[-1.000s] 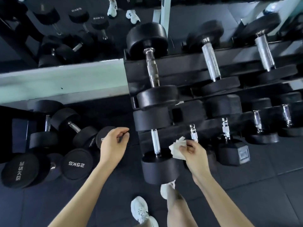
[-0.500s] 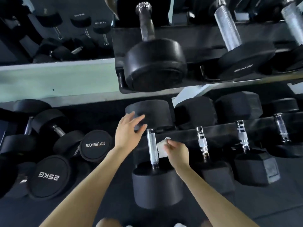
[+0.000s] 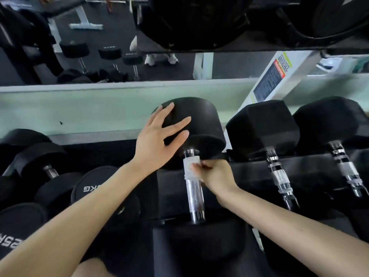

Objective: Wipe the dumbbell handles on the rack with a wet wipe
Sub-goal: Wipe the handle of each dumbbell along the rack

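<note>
Gym rack [image 3: 249,168] | left hand [image 3: 157,140] flat on dumbbell head [image 3: 199,120] (fingers spread) | right hand [image 3: 215,174] pinches wipe [image 3: 189,164] round handle [image 3: 194,192]

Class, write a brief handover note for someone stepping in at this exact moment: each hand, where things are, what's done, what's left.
Left hand: open, fingers flat on the far head of the round dumbbell.
Right hand: pinches the wet wipe against the far end of its handle.
Done: wipe placed on this handle.
Left: wipe down to its near end, then the hex dumbbell handles to the right, if unwiped.
</note>
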